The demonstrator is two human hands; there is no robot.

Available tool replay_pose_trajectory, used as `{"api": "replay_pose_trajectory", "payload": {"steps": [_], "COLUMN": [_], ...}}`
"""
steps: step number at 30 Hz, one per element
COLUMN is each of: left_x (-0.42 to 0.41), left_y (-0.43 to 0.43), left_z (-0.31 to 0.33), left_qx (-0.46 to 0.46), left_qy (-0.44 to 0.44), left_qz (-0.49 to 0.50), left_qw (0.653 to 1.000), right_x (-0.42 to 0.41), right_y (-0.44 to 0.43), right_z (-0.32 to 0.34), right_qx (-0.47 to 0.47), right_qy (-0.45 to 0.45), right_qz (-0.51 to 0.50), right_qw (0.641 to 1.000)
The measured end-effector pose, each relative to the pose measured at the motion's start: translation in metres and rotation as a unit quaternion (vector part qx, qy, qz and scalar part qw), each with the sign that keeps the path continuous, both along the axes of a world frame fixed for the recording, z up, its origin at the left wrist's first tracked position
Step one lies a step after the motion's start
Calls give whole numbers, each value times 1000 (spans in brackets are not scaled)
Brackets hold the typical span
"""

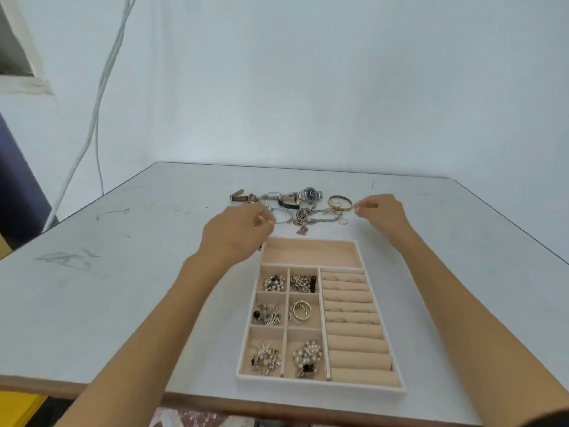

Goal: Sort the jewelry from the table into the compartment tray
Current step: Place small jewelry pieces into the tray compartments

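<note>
A beige compartment tray (320,386) lies near the table's front edge. Its six small compartments hold brooches, chains and rings; the long far compartment (311,252) is bare. Loose jewelry lies beyond the tray: watches (311,194), a silver bangle (286,215), tangled chains (308,217), a gold bangle (340,203) and a small ring (344,221). My left hand (237,231) has curled fingers that pinch the silver bangle's left edge. My right hand (381,212) has thumb and forefinger pinched together just right of the gold bangle; what they hold is too small to tell.
Padded ring rolls (354,318) fill the tray's right side. The white table (123,272) is scuffed, and its far edge meets a pale wall. White cables (101,97) hang at the left. A yellow object (18,408) sits below the front left corner.
</note>
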State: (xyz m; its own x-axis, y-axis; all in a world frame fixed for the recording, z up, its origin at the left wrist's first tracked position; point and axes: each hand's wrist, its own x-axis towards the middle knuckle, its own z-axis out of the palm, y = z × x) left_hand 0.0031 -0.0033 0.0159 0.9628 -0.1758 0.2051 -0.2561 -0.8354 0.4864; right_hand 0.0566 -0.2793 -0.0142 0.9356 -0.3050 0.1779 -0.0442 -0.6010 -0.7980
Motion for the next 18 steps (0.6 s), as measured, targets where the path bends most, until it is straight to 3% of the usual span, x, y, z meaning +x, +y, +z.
{"api": "replay_pose_trajectory", "payload": {"steps": [2,6,8,18], "left_x": [21,54,66,97], "left_y": [-31,-90,-113,-148], "left_z": [6,2,-5,-22], "left_qx": [17,175,212,221], "left_qy": [-7,-84,-98,-74], "left_qz": [-26,-33,-35,-88], "left_qw": [999,980,972,969], "right_x": [7,9,9,10], "right_y": [-1,4,6,0], "right_z": [-7,-14,-16,-22], "right_qx": [-32,-72,-98,-33], "right_qy": [22,25,22,-11], "right_qz": [7,2,2,-6], "right_qw": [999,997,995,999]}}
